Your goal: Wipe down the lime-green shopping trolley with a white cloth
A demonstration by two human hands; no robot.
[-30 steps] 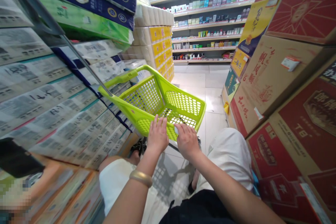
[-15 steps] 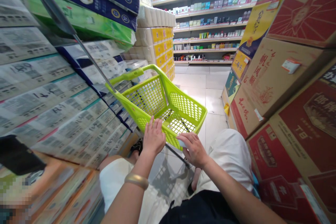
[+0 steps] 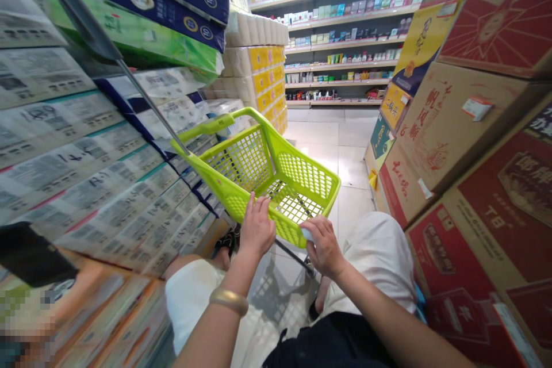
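Observation:
A lime-green shopping basket [image 3: 297,164] with latticed sides hangs tilted in front of my knees, joined to a long metal pole with a grey grip [image 3: 81,17]. My left hand [image 3: 257,227] lies at its near side, fingers stretched out toward the rim, with a gold bangle on the wrist. Whether the fingers touch the rim I cannot tell. At the basket's near right corner, my right hand [image 3: 324,244] is closed, with a small white thing [image 3: 307,234] pinched between thumb and fingers. What that white thing is stays mostly hidden by the fingers. No goods show in the basket.
Wrapped paper packs [image 3: 107,184] are stacked along the left, with a dark flat object [image 3: 34,253] below. Cartons [image 3: 461,126] form a wall on the right. Between them, the tiled floor [image 3: 319,129] leads to shelves of small goods [image 3: 345,43].
Both my hands have shifted slightly to the right along the basket's near side. The basket has barely moved.

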